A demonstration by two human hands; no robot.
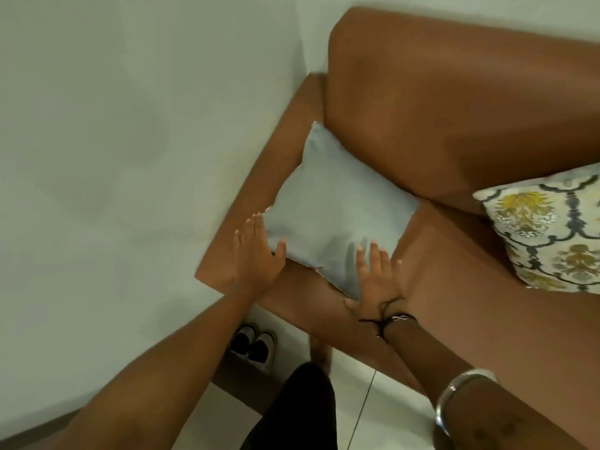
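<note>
Head view: nearest me, a blurred pair of shoes [253, 347] sits on the floor by the sofa's end. Beyond, I see the left hand [256, 254] and right hand [376, 280], fingers straight, flat against the near edges of the light blue cushion [337, 203]. It leans in the corner of the brown sofa [454, 108]; farther right, a patterned cushion [545, 235] is cut off by the frame edge.

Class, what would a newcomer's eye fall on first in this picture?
A plain pale blue square cushion sits in the corner of the brown leather-look sofa, the left hand and right hand flat against its near edges. A yellow-and-grey patterned cushion lies at the right.
</note>
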